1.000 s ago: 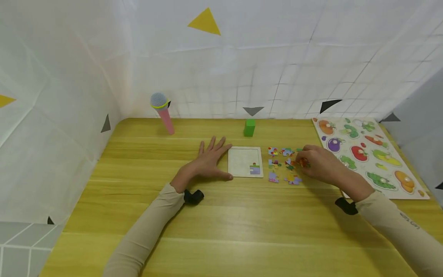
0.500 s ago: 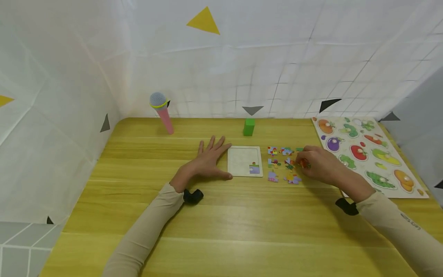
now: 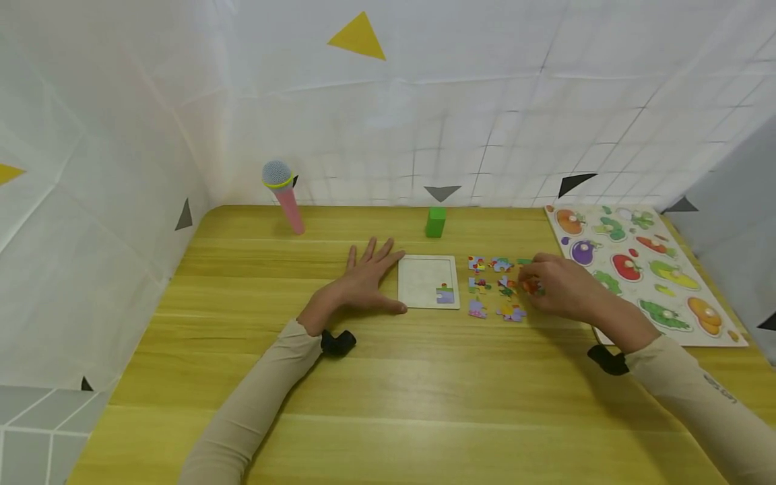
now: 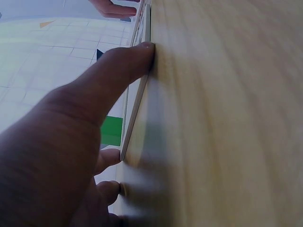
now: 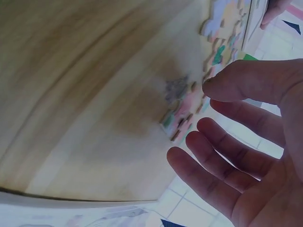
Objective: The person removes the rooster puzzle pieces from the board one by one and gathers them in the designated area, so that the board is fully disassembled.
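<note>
My left hand (image 3: 364, 284) lies spread at the left side of a small square puzzle board (image 3: 417, 281). Its thumb touches the near corner and its index finger the far corner, as the left wrist view also shows. One purple-and-green jigsaw piece (image 3: 445, 295) sits in the board's near right corner. Over the right column of loose jigsaw pieces (image 3: 477, 308), my right hand (image 3: 560, 286) pinches a reddish jigsaw piece (image 3: 532, 285) between thumb and index finger. In the right wrist view the other fingers are loosely extended, and the jigsaw piece (image 5: 182, 113) is partly blurred.
A green block (image 3: 436, 223) stands behind the board. A pink toy microphone (image 3: 287, 202) stands at the back left. At the right, a large vegetable puzzle board (image 3: 649, 276) lies partly under the right forearm. White sheeting (image 3: 388, 128) encloses the wooden table (image 3: 388, 404).
</note>
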{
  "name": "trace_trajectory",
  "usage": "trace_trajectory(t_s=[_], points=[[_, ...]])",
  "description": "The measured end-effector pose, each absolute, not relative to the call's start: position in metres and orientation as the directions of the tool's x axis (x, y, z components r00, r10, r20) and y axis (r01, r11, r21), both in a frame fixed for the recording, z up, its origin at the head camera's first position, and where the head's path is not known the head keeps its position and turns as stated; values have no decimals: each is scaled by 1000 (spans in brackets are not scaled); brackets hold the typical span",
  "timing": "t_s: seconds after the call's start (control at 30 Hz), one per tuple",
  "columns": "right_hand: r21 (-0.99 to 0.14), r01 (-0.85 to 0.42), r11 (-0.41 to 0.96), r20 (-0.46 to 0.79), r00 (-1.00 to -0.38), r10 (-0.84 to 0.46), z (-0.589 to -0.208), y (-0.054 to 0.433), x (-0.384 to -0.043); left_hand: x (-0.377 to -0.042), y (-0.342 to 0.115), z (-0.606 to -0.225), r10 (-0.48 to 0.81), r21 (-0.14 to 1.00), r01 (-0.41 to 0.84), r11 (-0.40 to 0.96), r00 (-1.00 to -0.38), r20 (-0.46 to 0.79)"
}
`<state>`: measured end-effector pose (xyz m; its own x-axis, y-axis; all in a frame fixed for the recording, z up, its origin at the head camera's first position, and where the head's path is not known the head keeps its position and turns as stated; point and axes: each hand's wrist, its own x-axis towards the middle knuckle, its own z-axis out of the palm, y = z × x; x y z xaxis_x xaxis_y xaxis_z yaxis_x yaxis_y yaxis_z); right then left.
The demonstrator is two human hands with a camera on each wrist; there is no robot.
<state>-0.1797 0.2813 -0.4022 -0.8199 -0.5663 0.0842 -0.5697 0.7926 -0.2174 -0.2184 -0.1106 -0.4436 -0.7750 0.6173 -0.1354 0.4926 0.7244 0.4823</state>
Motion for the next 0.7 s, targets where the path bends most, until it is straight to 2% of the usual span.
trace_trajectory(t_s=[0.7], points=[[-215, -596, 774, 80, -800, -595, -397, 238, -182, -221, -112, -445, 623, 494, 490, 719, -768, -146]])
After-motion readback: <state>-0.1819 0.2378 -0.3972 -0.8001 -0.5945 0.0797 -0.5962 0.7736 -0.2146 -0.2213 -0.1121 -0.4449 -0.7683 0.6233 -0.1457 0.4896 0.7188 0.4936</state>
